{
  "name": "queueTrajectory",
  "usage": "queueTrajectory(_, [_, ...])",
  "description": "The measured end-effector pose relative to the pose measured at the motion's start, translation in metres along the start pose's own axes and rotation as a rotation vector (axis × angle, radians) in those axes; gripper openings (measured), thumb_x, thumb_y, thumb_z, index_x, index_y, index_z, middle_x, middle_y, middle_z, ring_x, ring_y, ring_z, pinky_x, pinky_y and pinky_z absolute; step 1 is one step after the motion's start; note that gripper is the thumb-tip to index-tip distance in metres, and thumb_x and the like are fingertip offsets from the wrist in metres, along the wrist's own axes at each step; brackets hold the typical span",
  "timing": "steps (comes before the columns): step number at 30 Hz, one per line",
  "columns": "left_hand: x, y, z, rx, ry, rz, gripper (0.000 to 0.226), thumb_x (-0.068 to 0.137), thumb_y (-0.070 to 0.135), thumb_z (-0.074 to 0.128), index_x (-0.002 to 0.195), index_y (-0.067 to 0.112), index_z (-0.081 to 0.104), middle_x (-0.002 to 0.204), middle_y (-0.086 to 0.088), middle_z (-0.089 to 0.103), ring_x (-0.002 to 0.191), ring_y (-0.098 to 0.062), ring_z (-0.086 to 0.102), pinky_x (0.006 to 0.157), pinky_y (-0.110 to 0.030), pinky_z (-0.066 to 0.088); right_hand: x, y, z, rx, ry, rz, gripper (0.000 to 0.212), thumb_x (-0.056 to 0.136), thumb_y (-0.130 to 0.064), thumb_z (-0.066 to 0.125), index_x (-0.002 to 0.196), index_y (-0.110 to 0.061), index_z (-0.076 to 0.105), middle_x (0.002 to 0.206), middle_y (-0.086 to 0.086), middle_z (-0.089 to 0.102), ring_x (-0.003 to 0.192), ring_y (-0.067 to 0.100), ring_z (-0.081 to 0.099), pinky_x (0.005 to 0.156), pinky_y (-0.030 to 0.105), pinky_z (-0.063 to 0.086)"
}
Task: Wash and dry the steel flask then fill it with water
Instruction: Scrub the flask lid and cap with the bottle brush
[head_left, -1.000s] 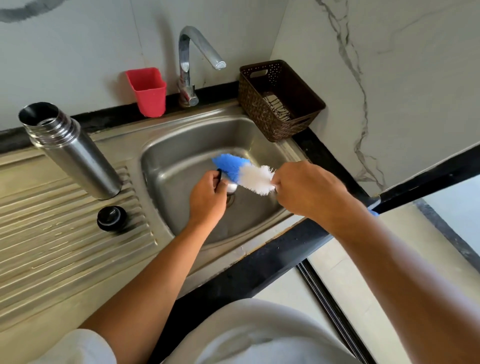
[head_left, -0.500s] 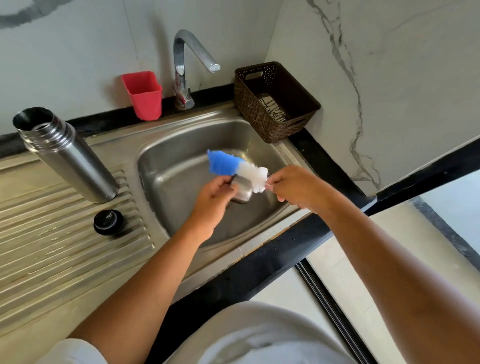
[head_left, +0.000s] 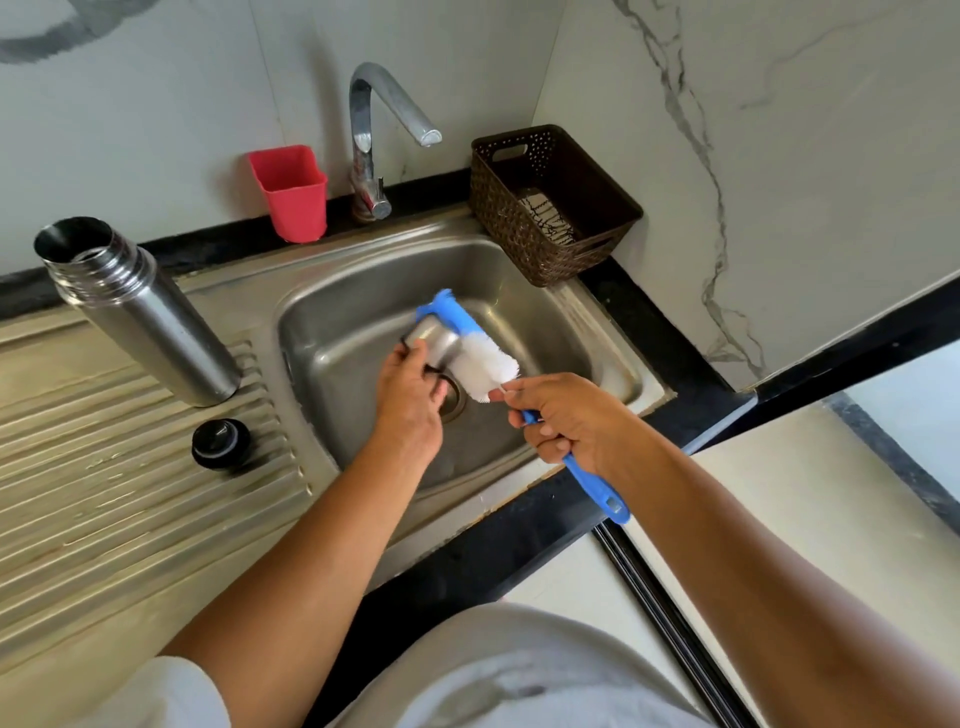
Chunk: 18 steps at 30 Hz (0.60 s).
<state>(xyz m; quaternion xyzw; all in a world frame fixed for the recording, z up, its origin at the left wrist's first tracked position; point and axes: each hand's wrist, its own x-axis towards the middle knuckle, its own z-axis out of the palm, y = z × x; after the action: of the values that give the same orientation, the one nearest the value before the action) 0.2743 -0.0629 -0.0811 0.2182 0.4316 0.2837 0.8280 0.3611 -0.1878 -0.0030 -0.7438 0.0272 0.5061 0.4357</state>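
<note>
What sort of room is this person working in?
Probably a home kitchen: a steel sink with a ribbed draining board, a tap behind it, and a steel flask standing open on that board.

One wide-angle camera, worn on the person's head, is looking forward and steeply down from close above the sink (head_left: 363, 312), which is filling the frame's middle; the left hand (head_left: 410, 400) and right hand (head_left: 566, 421) are sitting at centre, the wall (head_left: 156, 104) is crossing the top
</note>
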Motion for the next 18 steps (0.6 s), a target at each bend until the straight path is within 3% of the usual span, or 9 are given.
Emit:
queueTrajectory(2, [0.006, 0.006, -0.005, 0.009, 0.068, -0.010, 0.008, 0.106, 0.020, 0.059, 0.113, 0.023, 0.062, 0.120, -0.002, 0.070, 0.124, -0.023, 0.065, 0.114, -0.040, 0.045, -0.004, 0.002, -0.004, -0.057, -0.017, -0.018, 0.016, 0.102, -0.010, 0.063, 0.114, -0.003, 0.071, 0.065, 0.006, 0.057, 0.038, 0.007, 0.033, 0.032, 0.017, 0.027])
queueTrajectory(4, [-0.004, -0.001, 0.001, 0.087, 0.002, -0.052, 0.010, 0.106, 0.020, 0.058, 0.115, 0.021, 0.062, 0.119, -0.002, 0.070, 0.119, -0.023, 0.066, 0.109, -0.039, 0.048, 0.005, 0.003, -0.004, -0.129, 0.057, -0.084, 0.013, 0.103, -0.010, 0.059, 0.107, -0.007, 0.071, 0.066, 0.005, 0.055, 0.038, 0.008, 0.034, 0.033, 0.018, 0.027])
queueTrajectory(7, [-0.015, -0.010, 0.012, 0.132, 0.000, -0.116, 0.016, 0.109, 0.024, 0.054, 0.121, 0.017, 0.062, 0.125, -0.006, 0.069, 0.109, -0.019, 0.066, 0.104, -0.038, 0.048, 0.014, 0.007, 0.002, -0.537, 0.236, -0.352, 0.021, 0.101, -0.010, 0.051, 0.090, -0.008, 0.069, 0.067, 0.001, 0.057, 0.046, 0.012, 0.046, 0.043, 0.025, 0.039])
queueTrajectory(8, [-0.011, -0.004, 0.011, 0.104, 0.036, -0.156, 0.018, 0.110, 0.028, 0.052, 0.119, 0.017, 0.063, 0.129, -0.006, 0.068, 0.111, -0.019, 0.065, 0.106, -0.040, 0.047, 0.011, 0.012, 0.004, -0.699, 0.279, -0.442, 0.023, 0.101, -0.009, 0.049, 0.091, -0.008, 0.070, 0.071, 0.001, 0.063, 0.053, 0.015, 0.054, 0.050, 0.028, 0.046])
queueTrajectory(10, [-0.001, 0.011, 0.003, 0.031, 0.051, -0.250, 0.035, 0.111, 0.044, 0.043, 0.122, 0.016, 0.060, 0.140, -0.004, 0.064, 0.122, -0.020, 0.062, 0.112, -0.045, 0.041, -0.002, 0.023, 0.005, -1.071, 0.360, -0.578, 0.027, 0.102, -0.009, 0.048, 0.115, -0.016, 0.071, 0.090, 0.002, 0.071, 0.070, 0.021, 0.067, 0.058, 0.034, 0.055])
queueTrajectory(12, [0.001, 0.016, -0.004, 0.023, -0.009, -0.313, 0.062, 0.107, 0.061, 0.034, 0.142, 0.013, 0.053, 0.149, -0.005, 0.058, 0.138, -0.022, 0.054, 0.121, -0.049, 0.034, -0.013, 0.028, 0.013, -1.389, 0.405, -0.594, 0.035, 0.100, -0.007, 0.049, 0.129, -0.023, 0.062, 0.098, 0.000, 0.065, 0.073, 0.024, 0.066, 0.053, 0.035, 0.053])
queueTrajectory(14, [-0.005, 0.008, -0.003, 0.083, -0.073, -0.355, 0.079, 0.103, 0.071, 0.029, 0.153, 0.011, 0.044, 0.152, -0.005, 0.056, 0.142, -0.023, 0.051, 0.122, -0.052, 0.031, -0.010, 0.022, 0.019, -1.487, 0.464, -0.584, 0.038, 0.097, -0.004, 0.049, 0.129, -0.023, 0.059, 0.096, 0.000, 0.059, 0.070, 0.026, 0.060, 0.047, 0.033, 0.042])
queueTrajectory(18, [-0.001, 0.010, -0.008, 0.069, -0.052, -0.357, 0.087, 0.100, 0.076, 0.028, 0.157, 0.012, 0.040, 0.153, -0.006, 0.055, 0.141, -0.025, 0.052, 0.119, -0.054, 0.033, -0.012, 0.010, 0.021, -1.572, 0.461, -0.571, 0.036, 0.098, -0.008, 0.051, 0.129, -0.023, 0.063, 0.106, 0.002, 0.069, 0.078, 0.027, 0.066, 0.056, 0.033, 0.046])
